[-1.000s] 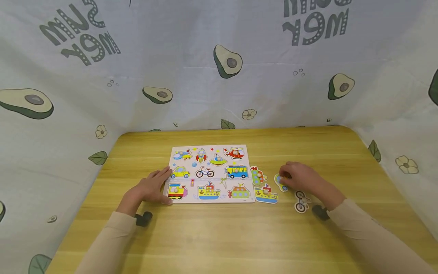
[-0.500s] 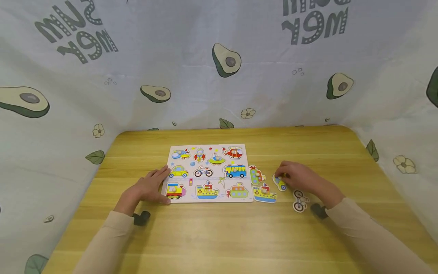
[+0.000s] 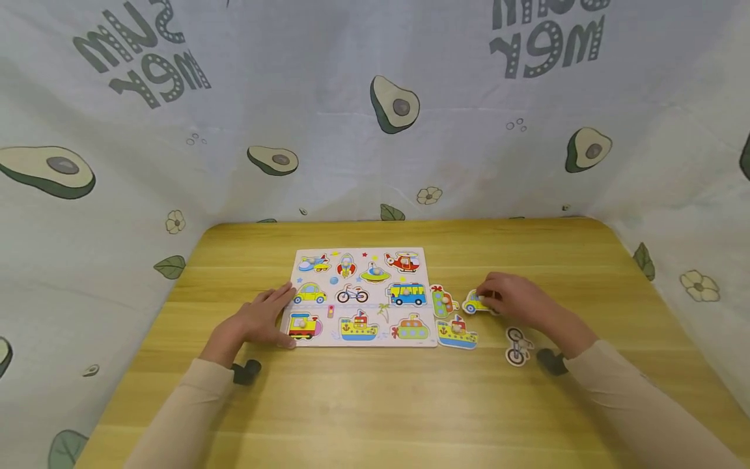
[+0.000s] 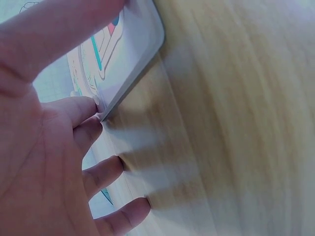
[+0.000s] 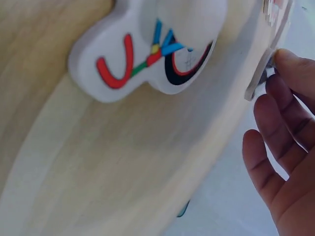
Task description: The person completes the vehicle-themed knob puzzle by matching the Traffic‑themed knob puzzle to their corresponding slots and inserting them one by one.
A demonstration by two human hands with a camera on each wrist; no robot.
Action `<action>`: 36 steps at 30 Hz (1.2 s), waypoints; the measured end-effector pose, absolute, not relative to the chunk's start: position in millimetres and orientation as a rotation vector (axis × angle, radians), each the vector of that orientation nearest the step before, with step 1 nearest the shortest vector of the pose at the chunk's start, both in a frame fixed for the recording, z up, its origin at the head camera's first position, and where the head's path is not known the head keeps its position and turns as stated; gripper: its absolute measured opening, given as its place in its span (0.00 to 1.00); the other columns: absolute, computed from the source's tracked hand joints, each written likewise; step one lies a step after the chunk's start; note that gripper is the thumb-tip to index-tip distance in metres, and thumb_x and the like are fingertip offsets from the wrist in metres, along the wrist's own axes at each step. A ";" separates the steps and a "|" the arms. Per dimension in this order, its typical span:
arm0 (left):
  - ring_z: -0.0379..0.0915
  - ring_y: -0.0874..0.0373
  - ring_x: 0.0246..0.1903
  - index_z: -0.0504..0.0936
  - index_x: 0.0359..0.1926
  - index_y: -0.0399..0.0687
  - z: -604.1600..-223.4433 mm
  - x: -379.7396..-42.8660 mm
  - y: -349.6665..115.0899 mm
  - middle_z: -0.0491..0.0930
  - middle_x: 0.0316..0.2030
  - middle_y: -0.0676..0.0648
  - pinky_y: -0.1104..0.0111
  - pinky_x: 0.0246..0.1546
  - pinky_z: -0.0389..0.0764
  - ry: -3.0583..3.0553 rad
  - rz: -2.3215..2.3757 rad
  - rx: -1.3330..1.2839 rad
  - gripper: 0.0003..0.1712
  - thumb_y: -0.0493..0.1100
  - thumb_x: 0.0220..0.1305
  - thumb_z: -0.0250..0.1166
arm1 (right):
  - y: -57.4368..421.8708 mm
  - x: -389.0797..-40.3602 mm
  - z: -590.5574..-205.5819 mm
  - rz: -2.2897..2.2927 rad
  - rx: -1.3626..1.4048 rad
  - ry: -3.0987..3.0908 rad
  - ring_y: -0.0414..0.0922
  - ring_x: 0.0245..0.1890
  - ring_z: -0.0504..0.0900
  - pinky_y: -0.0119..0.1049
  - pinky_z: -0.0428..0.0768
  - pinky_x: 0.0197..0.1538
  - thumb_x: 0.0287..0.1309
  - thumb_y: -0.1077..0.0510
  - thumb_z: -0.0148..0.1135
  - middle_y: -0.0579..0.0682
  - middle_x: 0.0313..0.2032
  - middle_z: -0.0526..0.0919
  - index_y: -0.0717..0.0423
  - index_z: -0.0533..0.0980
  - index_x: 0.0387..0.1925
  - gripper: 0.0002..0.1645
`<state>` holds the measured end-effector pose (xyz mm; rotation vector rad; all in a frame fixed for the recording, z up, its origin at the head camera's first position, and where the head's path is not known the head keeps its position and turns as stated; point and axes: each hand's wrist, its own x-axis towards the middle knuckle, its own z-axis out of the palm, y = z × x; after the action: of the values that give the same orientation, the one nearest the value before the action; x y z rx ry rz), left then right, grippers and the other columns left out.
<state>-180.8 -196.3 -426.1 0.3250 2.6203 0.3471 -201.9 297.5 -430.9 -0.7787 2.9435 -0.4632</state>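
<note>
Right hand (image 3: 515, 301) sits on the table (image 3: 375, 404), right of the puzzle board (image 3: 360, 296). Its fingers (image 3: 487, 294) are curled and pinch the small yellow car piece (image 3: 473, 303), which lies just right of the board, beside the loose green-and-red piece (image 3: 442, 302). Right wrist view shows the fingertips (image 5: 288, 66) against a piece edge, blurred.

Left hand (image 3: 258, 320) rests flat at the board's left edge. Its fingers (image 4: 93, 110) are straight and slightly spread and touch the edge, with the thumb along the front-left corner near the train picture (image 3: 301, 326).

Other loose pieces: the boat piece (image 3: 457, 333) just off the board's front-right corner; the bicycle piece (image 3: 517, 345) nearer the person, by the right wrist.

Surroundings: avocado-print cloth (image 3: 375, 111) hangs around the table.
</note>
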 end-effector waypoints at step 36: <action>0.44 0.32 0.75 0.51 0.78 0.50 -432.4 -182.9 -198.7 0.45 0.80 0.44 0.28 0.67 0.53 2.639 0.371 0.281 0.67 0.61 0.44 0.78 | 166.5 -228.9 -395.4 -0.444 -1.149 2.870 0.41 0.36 0.79 0.37 0.81 0.41 0.61 0.56 0.67 0.48 0.42 0.82 0.51 0.85 0.38 0.06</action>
<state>-182.9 -198.7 -432.4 0.2811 2.6393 0.3714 -228.9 166.5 -395.4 -1.1489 2.8698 -0.4435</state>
